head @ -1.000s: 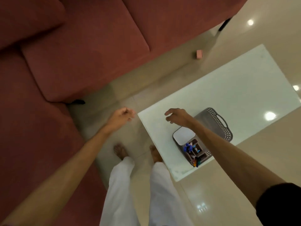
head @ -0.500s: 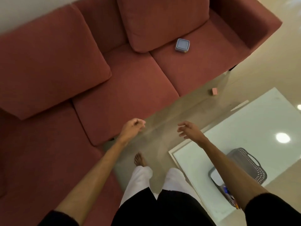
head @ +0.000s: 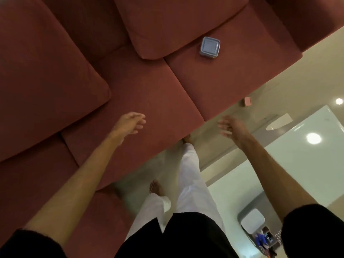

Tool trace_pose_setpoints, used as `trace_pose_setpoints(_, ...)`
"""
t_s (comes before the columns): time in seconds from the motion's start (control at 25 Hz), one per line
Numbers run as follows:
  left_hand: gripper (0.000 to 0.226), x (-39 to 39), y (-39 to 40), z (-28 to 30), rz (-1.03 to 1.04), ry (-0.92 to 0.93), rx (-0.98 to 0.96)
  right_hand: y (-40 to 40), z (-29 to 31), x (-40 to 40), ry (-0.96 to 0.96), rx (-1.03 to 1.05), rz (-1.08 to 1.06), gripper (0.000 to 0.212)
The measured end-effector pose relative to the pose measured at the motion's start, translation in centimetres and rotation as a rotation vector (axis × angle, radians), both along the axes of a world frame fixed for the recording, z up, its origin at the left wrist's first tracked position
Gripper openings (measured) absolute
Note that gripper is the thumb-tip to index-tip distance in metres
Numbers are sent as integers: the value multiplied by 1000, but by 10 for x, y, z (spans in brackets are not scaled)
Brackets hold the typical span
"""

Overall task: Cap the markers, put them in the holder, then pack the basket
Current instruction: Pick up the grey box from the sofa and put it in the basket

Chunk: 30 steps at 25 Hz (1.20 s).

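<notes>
Turned from the tabletop (head: 297, 164) toward the sofa (head: 149, 101), both hands (head: 130, 121) empty, fingers loose; basket (head: 247, 214) with markers (head: 259, 241) now near right; probably fetching the box (head: 210, 47).

Sofa (head: 145, 94): red woven cloth, matt, fine-grained nap. Square lidded container (head: 210, 47) on seat cushion: smooth blue-grey plastic, slight sheen. Floor (head: 307, 75): cream tile, glossy, mirrors ceiling lights. Desk (head: 305, 164): pale glass-like top, smooth, reflective. Trousers (head: 191, 183): white cloth, matt. Sleeves (head: 316, 229): black cloth, matt.
</notes>
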<state>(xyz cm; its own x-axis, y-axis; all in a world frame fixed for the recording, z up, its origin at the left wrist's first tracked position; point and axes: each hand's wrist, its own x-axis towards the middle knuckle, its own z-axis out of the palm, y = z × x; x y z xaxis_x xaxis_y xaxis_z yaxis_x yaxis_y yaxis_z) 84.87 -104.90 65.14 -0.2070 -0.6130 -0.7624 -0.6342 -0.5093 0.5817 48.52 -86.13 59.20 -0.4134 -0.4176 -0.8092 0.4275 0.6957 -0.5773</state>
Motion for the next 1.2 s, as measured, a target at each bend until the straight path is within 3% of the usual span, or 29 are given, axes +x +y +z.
trace_pose_setpoints(0.16,22,-68,-73,-74,82,-75,13,-154,-89,-111,26,8,-48,14)
trace_pose_setpoints(0.24,21,-108,-103,-125,112,-104,34,-233,-151,-167,103,15,-58,23)
trace_pose_setpoints(0.28,21,-127,-115,-150,119,-108,45,-270,-182,-192,138,31,-54,40)
trace_pose_setpoints(0.4,19,-175,-137,-219,76,-85,55,-365,-266,-247,218,79,-68,125)
trace_pose_setpoints(0.48,19,-195,-143,-253,29,-76,65,-407,-282,-247,371,92,45,141)
trace_pose_setpoints(0.6,18,-204,-139,-279,-41,-86,96,-433,-286,-229,569,107,320,137)
trace_pose_setpoints(0.68,18,-202,-137,-278,-47,-111,117,-420,-285,-215,475,-32,235,130)
trace_pose_setpoints(0.8,19,-201,-132,-256,-62,-154,130,-360,-275,-188,341,-131,180,81)
trace_pose_setpoints(0.92,19,-200,-129,-238,-141,-181,147,-272,-269,-153,216,-155,325,46)
trace_pose_setpoints(1.04,19,-215,-120,-236,-239,-192,136,-151,-269,-130,203,-48,455,35)
trace_pose_setpoints(1.2,15,-252,-84,-241,-493,-145,109,16,-248,-117,204,128,168,32)
